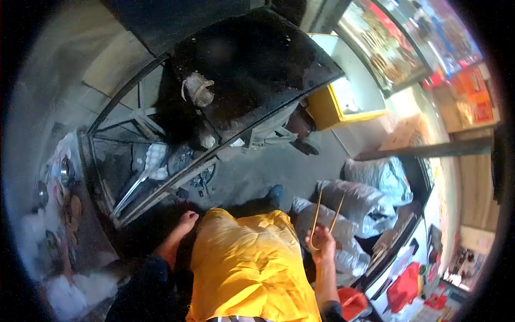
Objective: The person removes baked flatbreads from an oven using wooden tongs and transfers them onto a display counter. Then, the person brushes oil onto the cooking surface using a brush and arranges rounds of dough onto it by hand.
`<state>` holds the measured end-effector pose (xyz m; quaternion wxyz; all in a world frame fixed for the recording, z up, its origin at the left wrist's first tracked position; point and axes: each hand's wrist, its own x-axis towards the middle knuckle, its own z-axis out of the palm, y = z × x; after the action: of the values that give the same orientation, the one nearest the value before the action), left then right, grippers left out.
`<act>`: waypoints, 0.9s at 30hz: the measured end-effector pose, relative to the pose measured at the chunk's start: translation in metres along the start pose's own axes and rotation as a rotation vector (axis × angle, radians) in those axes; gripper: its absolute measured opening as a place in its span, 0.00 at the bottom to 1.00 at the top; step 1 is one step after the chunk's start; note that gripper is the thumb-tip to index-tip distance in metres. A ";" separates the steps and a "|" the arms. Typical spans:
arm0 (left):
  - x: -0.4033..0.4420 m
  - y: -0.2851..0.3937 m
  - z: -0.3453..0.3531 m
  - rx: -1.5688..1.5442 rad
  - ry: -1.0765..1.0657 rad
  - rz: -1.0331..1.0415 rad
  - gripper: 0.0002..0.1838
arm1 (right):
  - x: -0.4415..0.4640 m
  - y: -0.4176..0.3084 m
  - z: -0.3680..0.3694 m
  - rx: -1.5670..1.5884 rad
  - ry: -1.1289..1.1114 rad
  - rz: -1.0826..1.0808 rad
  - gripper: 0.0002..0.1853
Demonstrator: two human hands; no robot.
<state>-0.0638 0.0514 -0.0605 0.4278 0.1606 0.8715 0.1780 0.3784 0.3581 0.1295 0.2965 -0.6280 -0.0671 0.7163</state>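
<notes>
My right hand [322, 242] is closed around the bent end of slender golden-brown tongs [315, 220]. The two arms of the tongs spread apart and point forward, with nothing between them. My left hand [187, 219] hangs at the left edge of the yellow apron [252, 257] I wear. Its fingers look curled and no object shows in them, though dark shadow surrounds it. Grey plastic sacks [354, 206], full and bulging, lie just ahead of my right hand.
Ahead stands a black-topped table [257, 64] on a metal frame, with a wrapped bundle [198, 89] on top. Behind its right end is a yellow-and-white box [343, 102]. A counter [386, 300] with a red bag runs along the right. Grey floor [241, 177] lies between.
</notes>
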 end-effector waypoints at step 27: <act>0.119 0.400 -0.226 -0.054 0.558 0.804 0.10 | 0.040 -0.030 0.310 -1.080 -0.516 -0.862 0.42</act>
<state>-0.2634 0.4181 0.1654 0.0791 0.4192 0.8170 0.3880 0.0961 0.4884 0.1714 0.1760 -0.4162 -0.7187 0.5285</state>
